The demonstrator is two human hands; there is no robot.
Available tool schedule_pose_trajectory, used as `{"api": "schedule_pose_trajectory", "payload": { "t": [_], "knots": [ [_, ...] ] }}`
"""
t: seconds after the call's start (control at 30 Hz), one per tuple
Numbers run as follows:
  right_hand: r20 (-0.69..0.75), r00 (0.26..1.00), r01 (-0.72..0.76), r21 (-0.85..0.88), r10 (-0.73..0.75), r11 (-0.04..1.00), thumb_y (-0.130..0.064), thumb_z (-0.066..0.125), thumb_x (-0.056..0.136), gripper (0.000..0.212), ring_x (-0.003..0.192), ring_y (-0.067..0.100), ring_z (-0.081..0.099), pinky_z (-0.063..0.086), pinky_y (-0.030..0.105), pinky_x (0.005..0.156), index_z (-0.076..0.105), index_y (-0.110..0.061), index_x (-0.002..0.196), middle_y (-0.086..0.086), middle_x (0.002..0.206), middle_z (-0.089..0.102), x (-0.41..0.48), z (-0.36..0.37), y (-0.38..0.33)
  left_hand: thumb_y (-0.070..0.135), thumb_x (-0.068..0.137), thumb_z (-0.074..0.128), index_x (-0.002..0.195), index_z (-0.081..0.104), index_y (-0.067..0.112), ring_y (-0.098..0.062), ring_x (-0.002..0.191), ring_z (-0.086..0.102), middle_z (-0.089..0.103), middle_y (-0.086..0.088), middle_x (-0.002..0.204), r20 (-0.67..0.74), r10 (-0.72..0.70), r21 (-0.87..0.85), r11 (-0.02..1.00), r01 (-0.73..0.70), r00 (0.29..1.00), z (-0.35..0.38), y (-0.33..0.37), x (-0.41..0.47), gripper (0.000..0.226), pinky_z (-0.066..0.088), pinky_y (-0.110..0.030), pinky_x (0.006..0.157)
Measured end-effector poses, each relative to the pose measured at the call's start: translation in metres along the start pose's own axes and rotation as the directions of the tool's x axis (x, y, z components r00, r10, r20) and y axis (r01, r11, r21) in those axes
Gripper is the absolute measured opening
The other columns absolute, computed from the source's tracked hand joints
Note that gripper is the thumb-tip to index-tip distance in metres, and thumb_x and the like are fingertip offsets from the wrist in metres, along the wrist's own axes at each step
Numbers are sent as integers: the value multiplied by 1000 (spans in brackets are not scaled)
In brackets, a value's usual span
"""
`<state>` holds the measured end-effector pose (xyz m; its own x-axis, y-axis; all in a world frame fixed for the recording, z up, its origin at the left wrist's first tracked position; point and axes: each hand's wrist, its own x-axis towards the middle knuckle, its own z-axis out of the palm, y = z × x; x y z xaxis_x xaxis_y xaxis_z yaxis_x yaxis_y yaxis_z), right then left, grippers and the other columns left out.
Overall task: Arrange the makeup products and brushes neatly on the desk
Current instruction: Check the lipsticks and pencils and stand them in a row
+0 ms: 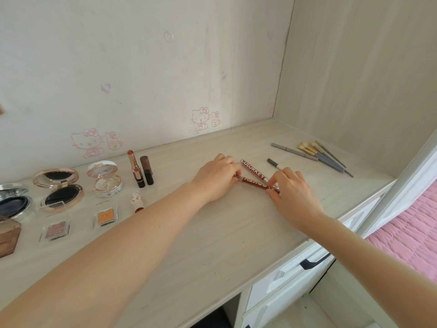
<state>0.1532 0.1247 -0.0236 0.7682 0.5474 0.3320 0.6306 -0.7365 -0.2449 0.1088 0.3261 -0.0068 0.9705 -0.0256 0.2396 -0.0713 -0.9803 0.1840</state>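
Head cam is looking down at the pale wood bench (212,233), and both my hands are working on one dark red lip pen (253,183) lying flat around the middle of the frame. My left hand (217,178) is curling round its left end and my right hand (292,192) is pinching the right end between thumb and fingertips, so both are gripping the same pen. A second red pen (253,172) with COLORKEY printed on it is lying just behind, angled so the two are meeting in a V by my right hand. I can't tell if my fingers are touching that one too. A grey pen (275,163) is sitting just beyond my right hand. Further right, the brushes (325,156) are lying side by side next to a long grey pencil (293,150). Over on the left of the frame, two lipsticks (136,171) are sitting side by side, open compacts (60,189) are sitting nearer the wall, and two small eyeshadow pans (106,217) are lying in front of them. Pink bedding (406,233) is showing at the right edge.
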Motion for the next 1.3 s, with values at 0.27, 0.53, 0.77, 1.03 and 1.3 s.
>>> {"api": "schedule_pose_trajectory", "payload": {
  "t": [0.27,0.53,0.77,1.03,1.3],
  "knots": [
    [-66,996,69,118,-61,991,-30,59,92,12,89,13,50,50,36,74,58,-24,103,-9,95,61,-11,-17,-22,28,95,53,104,60,21,-13,103,44,62,7,99,-33,-23,-141,990,18,999,-28,-12,-37,14,45,-37,85],
    [-67,991,128,309,-112,943,-21,64,89,7,80,11,59,53,36,70,62,-23,95,-9,88,64,-26,-26,-57,26,92,59,100,64,24,-6,97,48,63,11,96,-69,-58,-251,967,39,996,-58,-28,-90,10,40,-26,85],
    [-26,988,149,455,-155,878,-6,66,85,18,85,9,61,49,15,74,63,-21,94,-8,89,65,-45,-21,-93,22,85,69,94,70,28,8,92,57,68,19,92,-136,-199,-467,877,114,970,-83,-33,-142,11,43,-11,87],
    [12,982,144,586,-187,797,-3,66,84,29,84,-2,63,50,12,76,62,-29,95,-17,92,66,-60,-23,-144,9,86,67,104,68,17,-12,89,70,72,-4,95,-151,-487,-841,520,147,860,-104,-45,-193,20,54,-17,73],
    [72,987,29,802,-145,597,-10,74,80,24,68,1,65,42,10,54,64,-32,78,-10,73,71,-73,-23,-198,5,86,66,103,64,3,-22,83,71,72,-11,91,-29,-656,-999,-3,-41,754,-108,-37,-222,17,57,-28,74]
  ]
}}
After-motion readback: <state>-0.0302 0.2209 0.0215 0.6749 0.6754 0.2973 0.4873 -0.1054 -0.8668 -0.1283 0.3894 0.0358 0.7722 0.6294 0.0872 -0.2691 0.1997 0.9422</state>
